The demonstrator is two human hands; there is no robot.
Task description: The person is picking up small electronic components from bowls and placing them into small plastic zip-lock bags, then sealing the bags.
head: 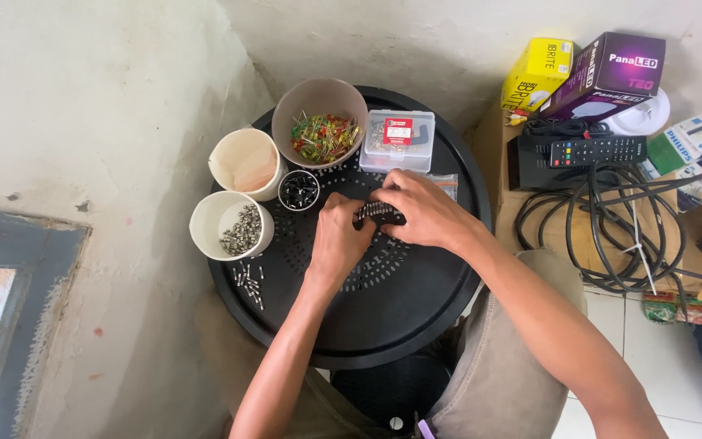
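On the round black table point(400, 325), the left hand point(336, 236) and right hand point(426, 213) are together pinching a small dark strip point(379, 213) at its centre; loose metal pins point(249, 280) nearby are risking being swept off by a forearm.

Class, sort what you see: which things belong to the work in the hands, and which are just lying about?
In use: left hand and right hand holding a small dark component strip; bowl of coloured LEDs; cup of metal parts.

Lying about: remote control; black cables; bulb boxes.
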